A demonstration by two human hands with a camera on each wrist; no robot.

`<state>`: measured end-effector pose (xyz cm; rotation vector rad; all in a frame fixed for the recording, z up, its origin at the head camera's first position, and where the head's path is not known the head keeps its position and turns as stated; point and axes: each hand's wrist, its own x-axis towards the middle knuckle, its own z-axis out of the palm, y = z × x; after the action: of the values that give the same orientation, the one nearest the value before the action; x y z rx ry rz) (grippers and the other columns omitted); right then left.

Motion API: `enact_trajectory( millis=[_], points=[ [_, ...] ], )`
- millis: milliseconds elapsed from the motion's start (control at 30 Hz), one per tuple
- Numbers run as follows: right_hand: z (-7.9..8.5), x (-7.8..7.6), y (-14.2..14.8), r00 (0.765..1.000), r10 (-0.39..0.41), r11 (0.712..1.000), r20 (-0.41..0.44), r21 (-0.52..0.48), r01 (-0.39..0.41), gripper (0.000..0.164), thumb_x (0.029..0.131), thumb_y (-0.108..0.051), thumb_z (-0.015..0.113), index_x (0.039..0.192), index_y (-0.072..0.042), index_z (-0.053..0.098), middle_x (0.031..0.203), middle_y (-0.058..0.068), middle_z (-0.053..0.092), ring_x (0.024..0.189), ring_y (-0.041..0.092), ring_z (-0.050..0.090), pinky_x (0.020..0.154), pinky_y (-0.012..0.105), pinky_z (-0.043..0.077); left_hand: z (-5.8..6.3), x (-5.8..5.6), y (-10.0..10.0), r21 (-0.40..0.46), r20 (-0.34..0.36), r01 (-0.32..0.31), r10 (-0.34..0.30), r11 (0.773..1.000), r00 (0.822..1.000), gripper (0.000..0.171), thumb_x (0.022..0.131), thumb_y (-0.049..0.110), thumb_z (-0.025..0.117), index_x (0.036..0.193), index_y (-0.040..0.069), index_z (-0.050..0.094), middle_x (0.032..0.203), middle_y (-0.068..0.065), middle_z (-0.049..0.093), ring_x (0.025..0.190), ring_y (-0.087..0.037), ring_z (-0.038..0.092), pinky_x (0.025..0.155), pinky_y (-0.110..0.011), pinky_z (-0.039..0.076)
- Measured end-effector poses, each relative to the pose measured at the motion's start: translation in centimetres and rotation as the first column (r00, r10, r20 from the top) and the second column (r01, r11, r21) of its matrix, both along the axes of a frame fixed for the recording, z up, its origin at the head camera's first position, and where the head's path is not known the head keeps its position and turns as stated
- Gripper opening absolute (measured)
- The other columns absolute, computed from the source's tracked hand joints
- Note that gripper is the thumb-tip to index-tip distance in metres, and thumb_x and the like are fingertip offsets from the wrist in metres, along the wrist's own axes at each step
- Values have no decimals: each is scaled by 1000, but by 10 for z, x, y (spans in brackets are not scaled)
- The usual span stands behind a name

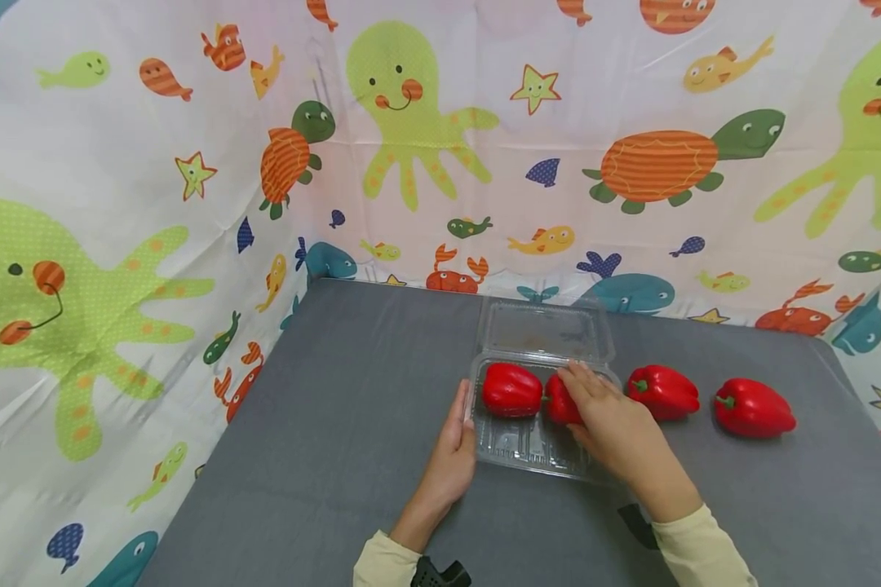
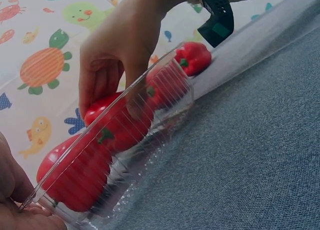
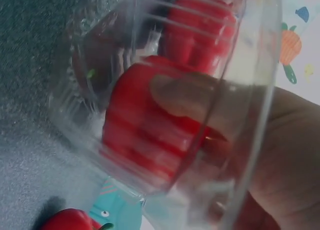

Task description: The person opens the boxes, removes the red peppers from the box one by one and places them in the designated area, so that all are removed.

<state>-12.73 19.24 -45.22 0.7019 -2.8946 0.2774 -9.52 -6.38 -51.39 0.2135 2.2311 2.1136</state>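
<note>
A clear plastic clamshell container (image 1: 529, 456) lies on the table with its lid (image 1: 543, 330) folded back. Inside its left part sits a red bell pepper (image 1: 511, 390). My right hand (image 1: 617, 424) reaches down from above and grips a second red bell pepper (image 3: 145, 120) inside the container, thumb on one side; in the head view the fingers cover part of it. At the container's left side, my left hand (image 1: 448, 456) holds the rim between thumb and fingers, as the left wrist view shows close up at the container's rim (image 2: 65, 165).
Two more red bell peppers lie on the grey table (image 1: 352, 408) right of the container: one close beside it (image 1: 663, 392), another farther right (image 1: 754, 408). A curtain (image 1: 440, 163) printed with sea animals stands behind and to the left.
</note>
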Motion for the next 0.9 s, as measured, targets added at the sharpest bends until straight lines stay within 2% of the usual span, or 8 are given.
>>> enact_trajectory(
  millis=[233,433,667,900],
  points=[
    [0,2,-9,999,-30,999,-31,38,31,96,67,-18,101,149,2,56,148,26,59,136,45,58,101,60,54,0,-1,1,10,-4,6,-6,1000,1000,64,111,-3,35,170,7,12,177,-6,15,163,-22,10,130,-47,10],
    [-6,5,-15,997,-29,995,-74,92,35,90,69,-16,100,147,2,58,147,25,60,137,42,57,110,56,49,-2,1,0,1,2,0,0,1000,1000,65,111,-2,35,171,11,12,177,-6,15,163,-22,11,131,-47,10],
    [-7,7,-21,990,-28,994,-135,103,42,82,73,-10,96,145,3,60,145,25,61,135,42,59,109,57,50,0,1,1,27,6,7,-7,1000,1000,65,111,-2,36,171,13,13,177,-4,15,162,-20,12,130,-44,11],
    [-7,8,-22,988,-25,992,-151,118,43,82,73,-7,96,145,3,60,146,25,61,135,42,59,109,56,50,0,0,1,26,-2,8,-8,1000,1000,65,111,-3,36,171,11,13,177,-6,16,162,-22,12,130,-46,11]
  ],
)
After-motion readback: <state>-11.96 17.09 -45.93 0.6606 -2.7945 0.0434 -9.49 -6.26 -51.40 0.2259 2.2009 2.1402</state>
